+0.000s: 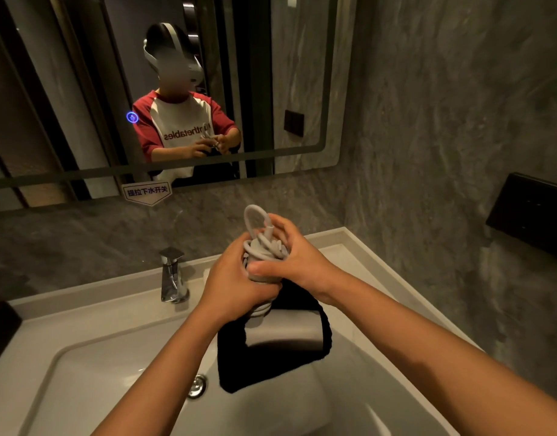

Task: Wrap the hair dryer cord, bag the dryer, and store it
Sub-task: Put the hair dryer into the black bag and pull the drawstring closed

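Grey dryer (282, 336): I see it held over the sink (119, 350), handle up, body hanging below both hands.

Cord (264, 243): pale grey, wound in several turns round the handle; one loose loop rises above the right hand's fingers.

Left hand (233, 286): closed round the lower handle, fingers curled over the wound turns, thumb towards me. Gripping dryer and cord together.

Right hand (297, 256): closed on the upper handle, just above and right of the left hand, touching it. Thumb lies across the front; fingertips press the cord near the top. I cannot tell whether the plug is in this hand.

Bag (239, 366): black cloth, hanging below the hands and draped round the dryer body; its lower edge falls towards the drain (197, 386). I cannot tell which hand, if either, holds it.

Tap (173, 275): chrome, left of the left hand, well apart.

Mirror (82, 89): beyond the hands, on the wall.
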